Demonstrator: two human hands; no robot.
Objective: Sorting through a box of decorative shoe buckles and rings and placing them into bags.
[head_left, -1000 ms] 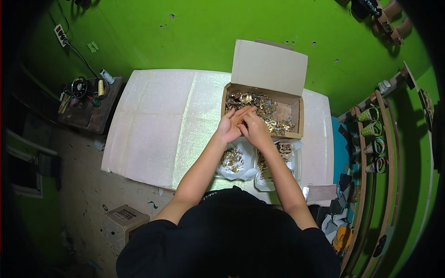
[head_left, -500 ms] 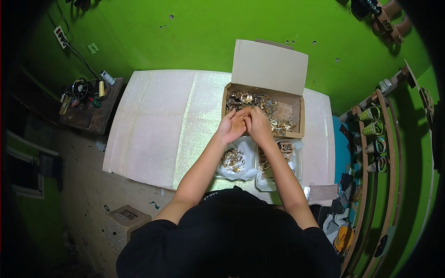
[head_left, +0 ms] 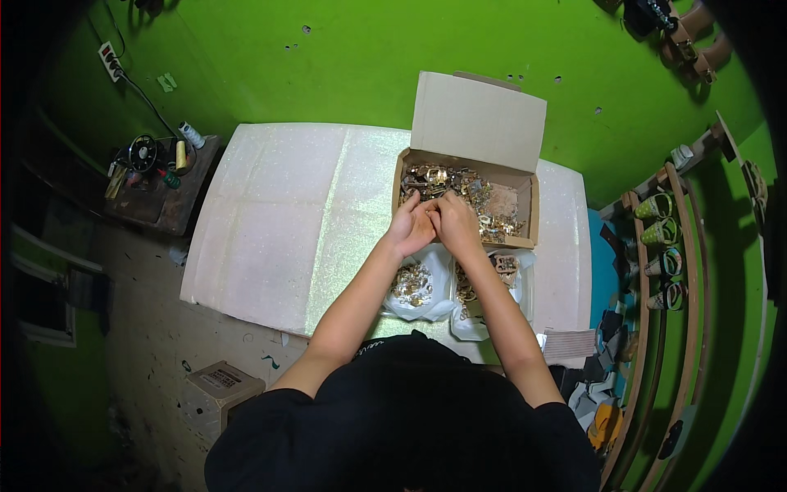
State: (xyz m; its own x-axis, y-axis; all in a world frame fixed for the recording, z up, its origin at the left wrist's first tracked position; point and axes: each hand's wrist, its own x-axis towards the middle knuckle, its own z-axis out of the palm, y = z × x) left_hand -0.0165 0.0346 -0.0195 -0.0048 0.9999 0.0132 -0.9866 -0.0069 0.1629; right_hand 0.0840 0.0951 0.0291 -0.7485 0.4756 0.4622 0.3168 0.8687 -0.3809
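Note:
My left hand [head_left: 411, 229] is cupped with its palm up over the near left side of an open cardboard box [head_left: 531, 215]. Against its fingertips, my right hand [head_left: 457, 221] is closed in a pinch, its back toward me. Whatever lies between the fingers is too small to make out. Many small gold and silver metal fittings, buckles among them [head_left: 438, 175], fill the box. Just below my hands, a white plastic-lined tray [head_left: 420, 310] holds more shiny metal pieces [head_left: 412, 284]. My right forearm partly covers a second lined tray [head_left: 469, 330] with metal pieces and a pinkish buckle-like piece [head_left: 506, 264].
The box's lid [head_left: 478, 115] stands up toward the green wall. The table has a glittery white cover [head_left: 270, 221]. A rack of sandals [head_left: 664, 234] is on the right, with scraps [head_left: 602, 394] below it. Thread spools [head_left: 181, 154] stand on a small dark table at left.
My hands have drawn slightly closer to me and the left fingers have curled a little more, with the right still pinched against them. The box and trays have stayed in place.

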